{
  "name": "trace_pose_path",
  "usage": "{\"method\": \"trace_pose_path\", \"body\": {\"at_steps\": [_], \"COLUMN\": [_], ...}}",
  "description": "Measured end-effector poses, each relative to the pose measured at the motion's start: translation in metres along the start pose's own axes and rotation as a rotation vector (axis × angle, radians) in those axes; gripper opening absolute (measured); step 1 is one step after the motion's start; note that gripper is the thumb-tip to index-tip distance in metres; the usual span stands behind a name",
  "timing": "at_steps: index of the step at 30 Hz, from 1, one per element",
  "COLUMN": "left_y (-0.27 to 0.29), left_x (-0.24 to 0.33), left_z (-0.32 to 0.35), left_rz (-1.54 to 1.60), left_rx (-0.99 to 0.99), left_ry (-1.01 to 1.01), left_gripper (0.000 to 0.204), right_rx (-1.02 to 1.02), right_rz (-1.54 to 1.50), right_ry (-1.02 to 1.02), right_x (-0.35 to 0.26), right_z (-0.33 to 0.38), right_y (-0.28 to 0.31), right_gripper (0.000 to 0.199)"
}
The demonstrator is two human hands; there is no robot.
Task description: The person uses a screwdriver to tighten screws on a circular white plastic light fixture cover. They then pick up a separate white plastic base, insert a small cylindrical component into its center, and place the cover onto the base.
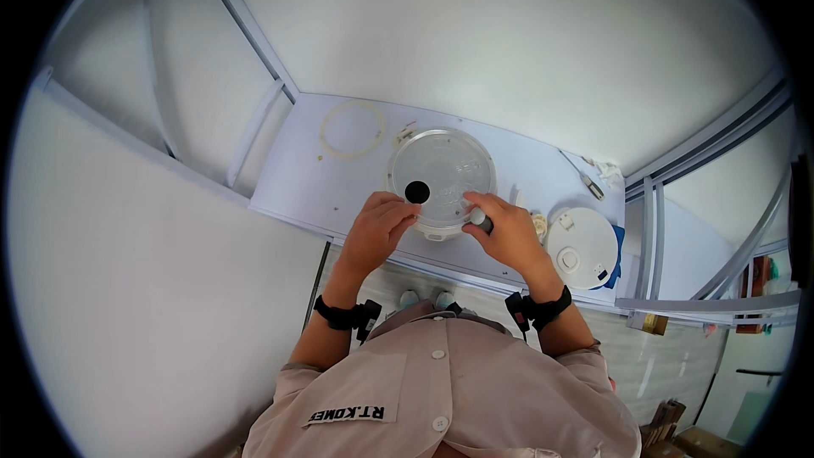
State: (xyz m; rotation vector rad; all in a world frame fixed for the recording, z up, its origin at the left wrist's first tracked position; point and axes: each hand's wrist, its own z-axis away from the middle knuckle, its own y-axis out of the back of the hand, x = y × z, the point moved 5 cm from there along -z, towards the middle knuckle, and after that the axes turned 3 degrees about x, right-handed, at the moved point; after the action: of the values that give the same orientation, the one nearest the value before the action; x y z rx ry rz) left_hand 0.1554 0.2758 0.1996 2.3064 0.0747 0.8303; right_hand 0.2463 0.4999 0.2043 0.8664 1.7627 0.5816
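Observation:
In front of me on the bench stands a round, translucent whitish container [449,161] with a flat top and a pale rim. A black round spot [416,192], either a hole or a disc, shows on its near left part. My left hand [379,225] is at the near left rim, fingers and thumb pressed together just below the spot; whatever they pinch is hidden. At the near right rim, my right hand [504,229] is closed around a short grey cylindrical piece [481,220], its thumb and index finger by the container's top.
A white round cover [582,248] lies on something blue at the right, beside a small cream-coloured part [539,222]. Behind it are a screwdriver [591,186] and crumpled white tissue [608,171]. A pale ring [352,129] lies far left. Walls and metal frames border the bench [292,170].

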Motion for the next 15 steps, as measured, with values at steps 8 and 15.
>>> {"method": "trace_pose_path", "body": {"at_steps": [8, 15], "left_y": [0.007, 0.007], "left_x": [-0.018, -0.01], "left_z": [0.0, -0.011], "left_rz": [0.017, -0.14], "left_rx": [0.014, 0.029], "left_ry": [0.204, 0.056], "left_gripper": [0.029, 0.028], "right_rx": [0.079, 0.099], "right_rz": [-0.017, -0.08], "right_ry": [-0.001, -0.069], "right_x": [-0.021, -0.032], "right_z": [0.003, -0.004], "right_y": [-0.022, -0.026], "right_gripper": [0.05, 0.042]}}
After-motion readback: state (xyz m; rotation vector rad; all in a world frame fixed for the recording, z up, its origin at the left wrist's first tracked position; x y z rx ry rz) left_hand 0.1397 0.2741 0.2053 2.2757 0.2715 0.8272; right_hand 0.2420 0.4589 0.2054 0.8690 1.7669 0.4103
